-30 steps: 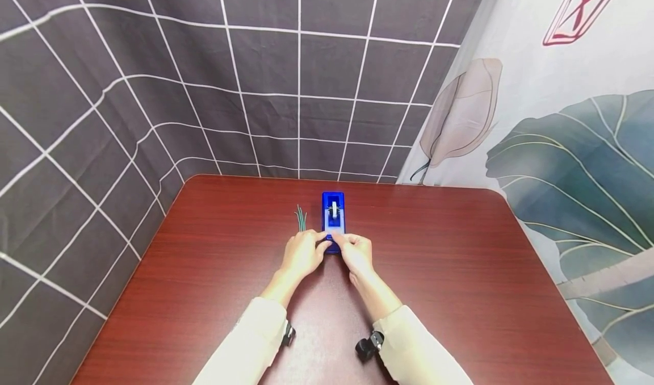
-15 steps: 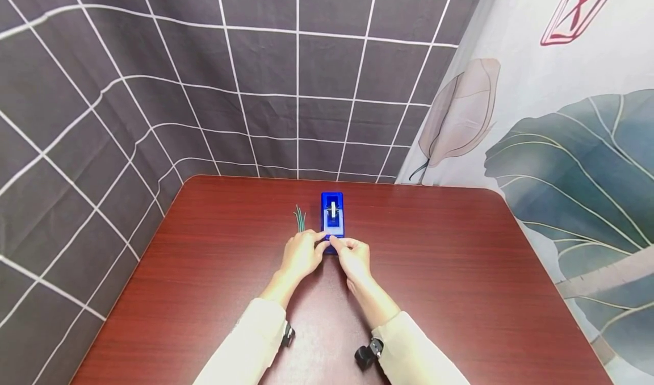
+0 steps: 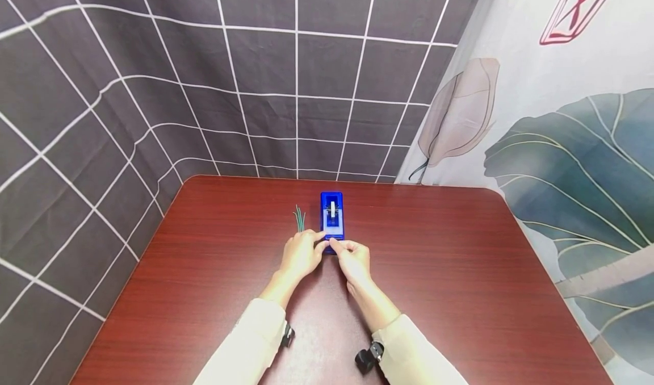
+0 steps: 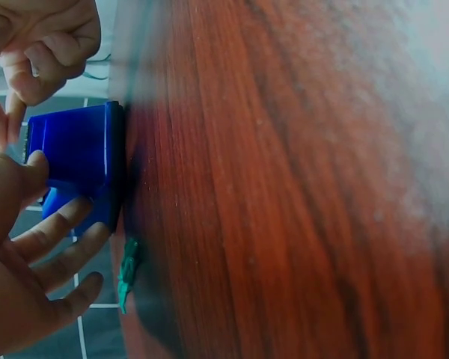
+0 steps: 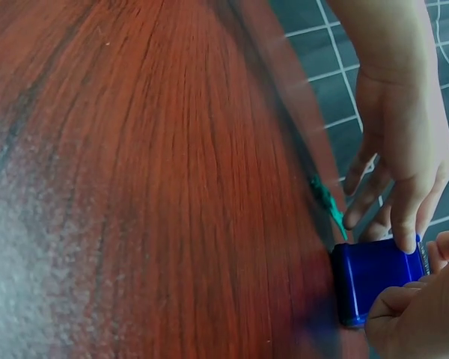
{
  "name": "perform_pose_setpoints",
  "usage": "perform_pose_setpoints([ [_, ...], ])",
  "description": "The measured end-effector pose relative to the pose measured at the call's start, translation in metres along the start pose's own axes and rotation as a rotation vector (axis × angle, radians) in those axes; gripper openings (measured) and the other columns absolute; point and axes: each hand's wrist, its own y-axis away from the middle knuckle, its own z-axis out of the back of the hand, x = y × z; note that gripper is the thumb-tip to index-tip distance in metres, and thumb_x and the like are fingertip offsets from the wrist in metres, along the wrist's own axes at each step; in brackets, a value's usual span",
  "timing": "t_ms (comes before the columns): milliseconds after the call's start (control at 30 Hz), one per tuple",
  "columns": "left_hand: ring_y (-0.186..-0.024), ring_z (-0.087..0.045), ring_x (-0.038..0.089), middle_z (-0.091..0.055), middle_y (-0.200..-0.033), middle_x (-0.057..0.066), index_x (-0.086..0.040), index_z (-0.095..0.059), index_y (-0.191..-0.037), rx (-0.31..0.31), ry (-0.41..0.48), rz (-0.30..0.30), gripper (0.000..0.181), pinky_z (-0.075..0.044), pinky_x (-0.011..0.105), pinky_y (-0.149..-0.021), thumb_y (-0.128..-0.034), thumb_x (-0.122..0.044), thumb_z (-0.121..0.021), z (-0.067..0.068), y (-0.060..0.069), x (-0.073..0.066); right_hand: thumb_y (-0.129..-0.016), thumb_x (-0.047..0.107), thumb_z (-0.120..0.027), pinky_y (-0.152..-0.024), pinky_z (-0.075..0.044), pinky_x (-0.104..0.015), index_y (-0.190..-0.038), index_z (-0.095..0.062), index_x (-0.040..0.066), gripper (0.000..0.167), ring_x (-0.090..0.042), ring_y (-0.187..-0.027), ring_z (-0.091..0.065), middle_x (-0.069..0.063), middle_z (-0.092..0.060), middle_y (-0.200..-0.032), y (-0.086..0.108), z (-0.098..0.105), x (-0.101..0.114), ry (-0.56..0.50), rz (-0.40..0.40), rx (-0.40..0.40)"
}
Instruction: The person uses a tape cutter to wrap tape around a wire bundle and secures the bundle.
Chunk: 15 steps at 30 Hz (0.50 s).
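On the table stands a blue tape dispenser (image 3: 332, 217), with a small roll of tape (image 3: 333, 209) in its middle. My left hand (image 3: 300, 253) holds the dispenser at its near left; in the left wrist view its thumb lies on the blue front (image 4: 75, 146) and the other fingers spread along the side. My right hand (image 3: 356, 262) is at the dispenser's near end, thumb and forefinger pinched together by the toothed cutter (image 5: 423, 254), its other fingers curled. The clear tape end between those fingertips is too thin to make out.
Several thin green strands (image 3: 300, 219) lie left of the dispenser, just beyond my left hand. The red-brown wooden table (image 3: 434, 249) meets a dark grid-patterned curtain (image 3: 265, 112) behind and a leaf-printed cloth (image 3: 562, 163) on the right.
My right hand has drawn slightly back toward me along the dispenser's near end, showing more of its blue front edge. The left hand and the dispenser look still.
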Motion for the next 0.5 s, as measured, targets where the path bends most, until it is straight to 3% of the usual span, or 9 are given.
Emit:
perform_pose_setpoints([
  [200,-0.101,-0.070,0.034,-0.074,-0.107,0.009,-0.012,-0.075,-0.121,-0.001,0.006,0.002,0.030,-0.055,0.048,-0.083,-0.0961,-0.028,-0.070,0.0004,-0.0004,0.0001,-0.087,0.014,-0.078,-0.065,-0.041,-0.021,-0.088,-0.074,-0.011,0.026,-0.009,-0.073,-0.053,-0.007,-0.072,-0.079,0.0022,0.0010,-0.0001,-0.004,-0.006,-0.006],
  [500,-0.102,-0.070,0.033,-0.075,-0.108,0.008,-0.013,-0.075,-0.121,0.008,0.000,-0.001,0.030,-0.055,0.047,-0.083,-0.0962,-0.028,-0.070,0.0004,-0.0004,0.0007,-0.088,0.015,-0.078,-0.066,-0.042,-0.023,-0.087,-0.073,-0.012,0.028,-0.010,-0.074,-0.053,-0.006,-0.072,-0.080,0.0049,0.0030,-0.0039,-0.005,-0.010,0.006],
])
